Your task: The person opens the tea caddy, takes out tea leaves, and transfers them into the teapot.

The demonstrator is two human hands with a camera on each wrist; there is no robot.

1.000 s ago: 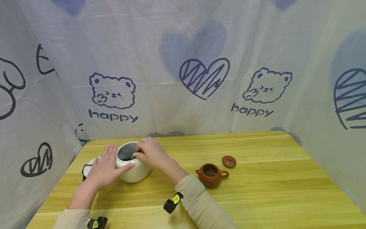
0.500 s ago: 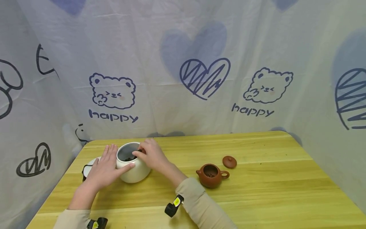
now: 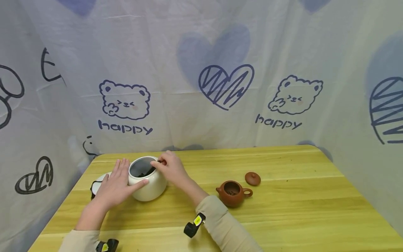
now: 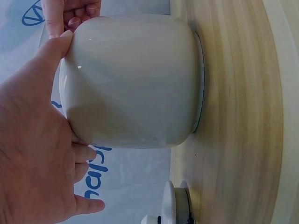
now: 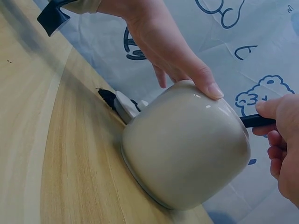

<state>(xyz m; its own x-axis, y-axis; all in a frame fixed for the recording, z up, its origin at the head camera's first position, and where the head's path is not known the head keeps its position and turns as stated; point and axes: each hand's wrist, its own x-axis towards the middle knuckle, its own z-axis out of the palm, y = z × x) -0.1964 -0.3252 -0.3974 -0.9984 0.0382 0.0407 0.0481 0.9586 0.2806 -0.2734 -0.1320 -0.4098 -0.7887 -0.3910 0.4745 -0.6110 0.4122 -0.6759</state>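
White jar: set upright on the left part of the wooden table, its mouth uncovered; dark leaves can be seen inside.
Left hand: spread wide, fingers straight, thumb held apart; the white jar is touched along its left and near sides.
Right hand: fingers curled; a dark tool is pinched at the jar's right rim.
Dark tool: slanted into the mouth; whether the rim is touched cannot be told.
White lid: laid left of the white jar, partly hidden behind the left hand in the head view.
Brown teapot: stood uncovered, well right of the jar, spout left, handle right; small dark pieces are held inside.
Teapot lid: laid knob up, just to the far right of the teapot.
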